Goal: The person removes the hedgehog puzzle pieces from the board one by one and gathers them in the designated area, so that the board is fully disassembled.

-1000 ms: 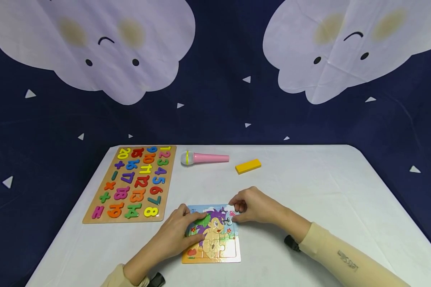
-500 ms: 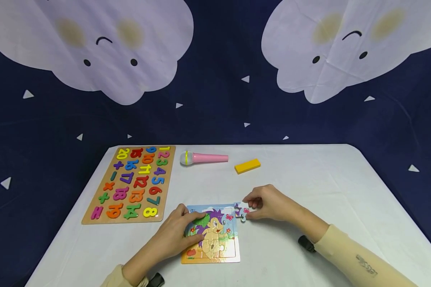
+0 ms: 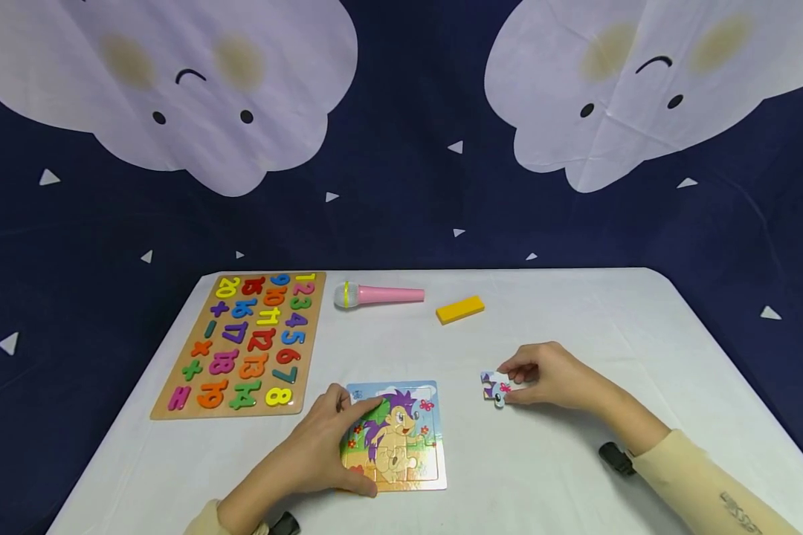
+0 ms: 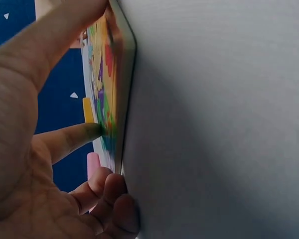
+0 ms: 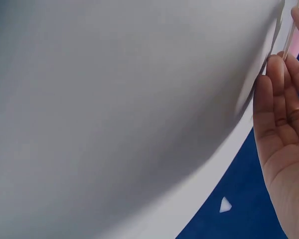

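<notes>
A square jigsaw puzzle [image 3: 401,438] with a purple-haired hedgehog picture lies flat on the white table. My left hand [image 3: 324,438] holds it by its left side, the index finger over the picture and the thumb at the near edge. In the left wrist view the other fingers curl against the puzzle board's side [image 4: 124,99]. To the right of the puzzle, my right hand [image 3: 552,375] pinches a puzzle piece [image 3: 494,388] showing a butterfly and a bit of purple, close over the table. In the right wrist view the piece shows only as a thin edge at the fingertips [image 5: 275,67].
A wooden number board [image 3: 241,343] lies at the left of the table [image 3: 609,327]. Towards the back are a pink toy microphone [image 3: 381,295] and a yellow block [image 3: 460,310]. Behind the table hangs a dark blue cloth [image 3: 401,186] with clouds.
My right hand has carried the puzzle piece off the puzzle's upper right and out to the right. My left thumb has slid from the picture down to the near edge.
</notes>
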`<state>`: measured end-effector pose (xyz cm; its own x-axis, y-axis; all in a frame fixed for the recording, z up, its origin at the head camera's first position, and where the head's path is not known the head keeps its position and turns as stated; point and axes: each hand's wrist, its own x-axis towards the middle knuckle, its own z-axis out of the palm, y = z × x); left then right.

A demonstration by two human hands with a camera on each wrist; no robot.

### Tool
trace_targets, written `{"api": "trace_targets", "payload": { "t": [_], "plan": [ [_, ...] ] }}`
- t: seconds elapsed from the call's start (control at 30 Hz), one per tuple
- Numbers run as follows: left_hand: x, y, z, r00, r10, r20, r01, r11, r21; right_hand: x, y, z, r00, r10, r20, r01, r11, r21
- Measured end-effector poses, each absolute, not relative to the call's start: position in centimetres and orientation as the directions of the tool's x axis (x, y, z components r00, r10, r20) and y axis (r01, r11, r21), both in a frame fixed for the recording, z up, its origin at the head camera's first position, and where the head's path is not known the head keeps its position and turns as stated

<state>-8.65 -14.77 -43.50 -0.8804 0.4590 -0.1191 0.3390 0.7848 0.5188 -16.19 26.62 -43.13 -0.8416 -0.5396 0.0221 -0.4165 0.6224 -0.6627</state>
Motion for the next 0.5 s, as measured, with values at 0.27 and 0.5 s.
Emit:
{"api": "trace_targets", "payload": {
  "t": [0.27,0.5],
  "plan": [
    [-8.5,-15.0,-43.6,-0.872,0.473,-0.126,0.363,0.797,0.482,-15.8,29.7,-43.0,-0.863,-0.504,0.034,-0.416,0.672,-0.613],
    [-8.3,-15.0,-43.6,-0.877,0.468,-0.108,0.36,0.79,0.496,-15.3,32.4,-42.9,-0.881,-0.467,0.074,-0.416,0.691,-0.592]
  ]
}}
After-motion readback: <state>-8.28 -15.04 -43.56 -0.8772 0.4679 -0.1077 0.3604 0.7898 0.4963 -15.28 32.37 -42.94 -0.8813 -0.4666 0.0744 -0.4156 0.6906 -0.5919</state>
